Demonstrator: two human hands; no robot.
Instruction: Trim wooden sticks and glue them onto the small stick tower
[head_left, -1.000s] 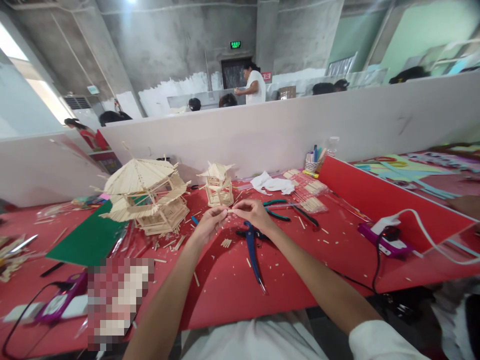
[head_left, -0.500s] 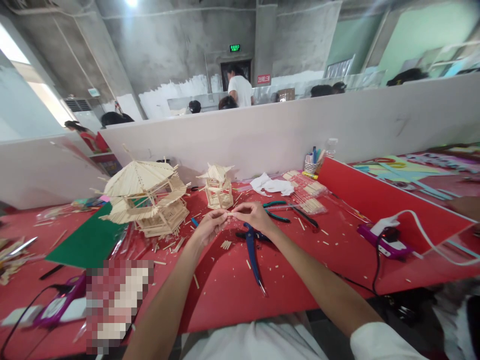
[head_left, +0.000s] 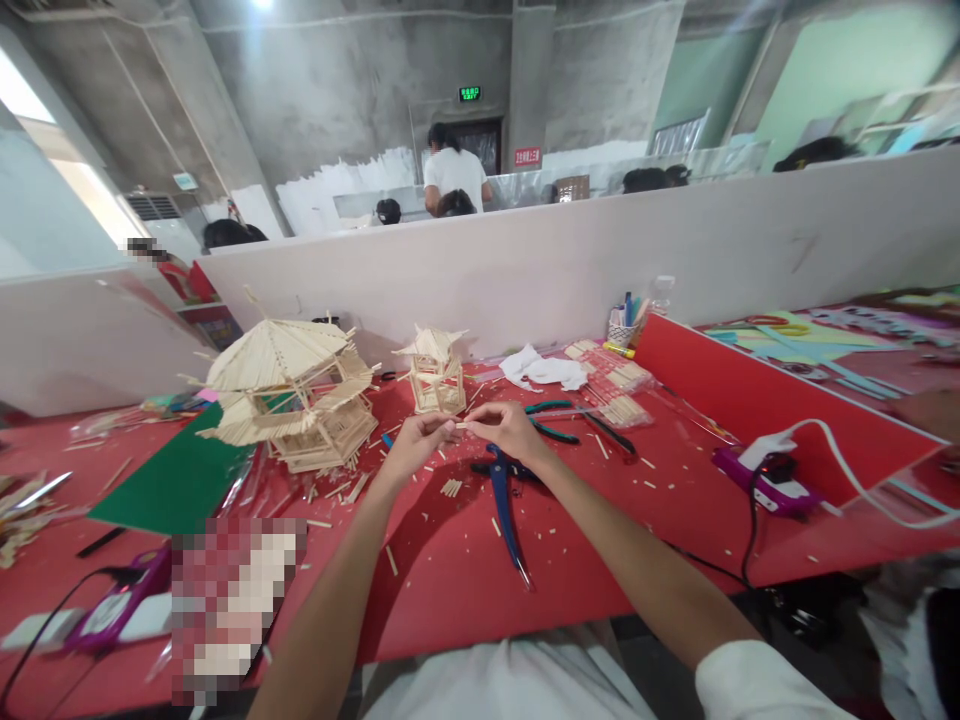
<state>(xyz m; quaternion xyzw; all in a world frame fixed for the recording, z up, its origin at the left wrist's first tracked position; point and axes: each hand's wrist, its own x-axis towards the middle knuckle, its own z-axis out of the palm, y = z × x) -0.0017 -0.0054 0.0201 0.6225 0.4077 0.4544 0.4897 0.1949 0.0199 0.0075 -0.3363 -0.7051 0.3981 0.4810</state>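
My left hand (head_left: pixel 415 445) and my right hand (head_left: pixel 507 429) meet above the red table (head_left: pixel 450 570), fingertips pinched together on a small wooden stick (head_left: pixel 459 426) held between them. Blue-handled pliers (head_left: pixel 504 500) lie on the table just below my right hand. A small stick-built pavilion (head_left: pixel 436 370) stands right behind my hands. A larger stick pavilion (head_left: pixel 289 393) stands to the left on a green mat (head_left: pixel 169 485). Short stick offcuts (head_left: pixel 452 487) are scattered under my hands.
A purple glue gun (head_left: pixel 765 482) with a white cord lies at the right, another (head_left: pixel 116 615) at the near left. Green-handled cutters (head_left: pixel 556 420), bagged sticks (head_left: pixel 619 385), white tissue (head_left: pixel 544 370) and a pen cup (head_left: pixel 624 322) sit behind. A white partition (head_left: pixel 570 260) backs the table; people work beyond it.
My hands stay pinched together on the stick, barely shifting. The person in white behind the partition has walked to the left.
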